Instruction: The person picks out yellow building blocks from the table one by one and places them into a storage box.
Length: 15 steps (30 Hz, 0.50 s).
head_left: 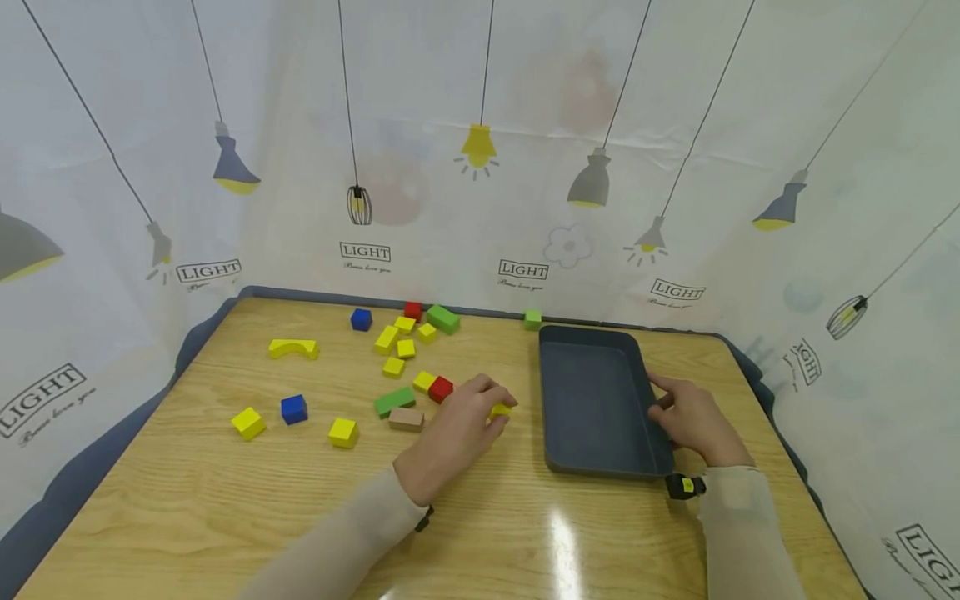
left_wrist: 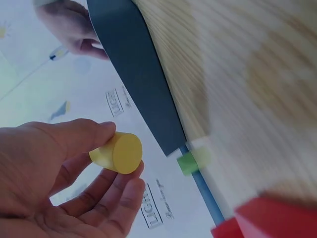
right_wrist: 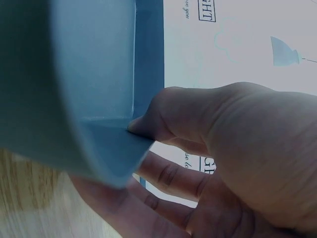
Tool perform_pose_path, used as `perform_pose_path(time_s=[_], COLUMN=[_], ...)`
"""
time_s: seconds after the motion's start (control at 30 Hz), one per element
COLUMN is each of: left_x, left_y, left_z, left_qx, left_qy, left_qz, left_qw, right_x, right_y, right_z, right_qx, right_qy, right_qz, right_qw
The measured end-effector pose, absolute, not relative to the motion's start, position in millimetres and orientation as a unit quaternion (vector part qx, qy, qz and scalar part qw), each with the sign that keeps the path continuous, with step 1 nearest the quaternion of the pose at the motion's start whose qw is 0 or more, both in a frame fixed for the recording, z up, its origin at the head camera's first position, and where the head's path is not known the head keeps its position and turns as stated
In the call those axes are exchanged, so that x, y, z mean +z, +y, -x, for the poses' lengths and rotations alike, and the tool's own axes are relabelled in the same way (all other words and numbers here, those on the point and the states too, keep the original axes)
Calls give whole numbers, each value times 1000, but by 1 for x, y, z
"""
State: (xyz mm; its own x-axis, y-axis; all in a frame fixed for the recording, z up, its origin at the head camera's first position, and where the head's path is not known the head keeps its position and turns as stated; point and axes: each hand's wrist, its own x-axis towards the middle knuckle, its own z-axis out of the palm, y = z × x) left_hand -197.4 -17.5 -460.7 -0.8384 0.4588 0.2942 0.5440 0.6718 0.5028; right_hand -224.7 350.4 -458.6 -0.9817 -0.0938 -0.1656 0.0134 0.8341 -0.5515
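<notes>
A yellow cylinder block (left_wrist: 119, 152) is pinched between the thumb and fingers of my left hand (left_wrist: 74, 173). In the head view, the left hand (head_left: 459, 423) is just left of a dark grey rectangular tray (head_left: 553, 458), over the table. My right hand (head_left: 697, 417) grips the tray's right wall; in the right wrist view its thumb lies inside the rim and its fingers outside. No block shows in the tray. Close to the left hand lie a red block (head_left: 441, 390), a yellow block (head_left: 423, 381), a green block (head_left: 394, 402) and a pinkish-brown block (head_left: 407, 419).
More yellow blocks (head_left: 387, 338) and a green block (head_left: 443, 319) are grouped at the back. Blue cubes (head_left: 294, 408) and a yellow arch (head_left: 294, 348) lie farther left. A small green block (head_left: 532, 320) sits behind the tray near the table's far edge, beside a printed curtain (head_left: 450, 275).
</notes>
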Motion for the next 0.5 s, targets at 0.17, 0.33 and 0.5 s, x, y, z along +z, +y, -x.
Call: perform_pose_path(time_s=[0.17,0.33,0.5], left_x=[-458,-456,-457], left_y=[2,24,44], left_z=[194,192,191], left_qx=[-291,-284,-268], left_qy=[-907,-899,-887], left_qz=[296,322,359], left_qw=[75,84,114], right_x=[-459,-459,-459], right_y=[351,351,351], right_z=[225,225,224], right_qx=[-291,-294,-296], right_qy=[952,951,950], right_qz=[18,13,12], right_qw=[95,96,98])
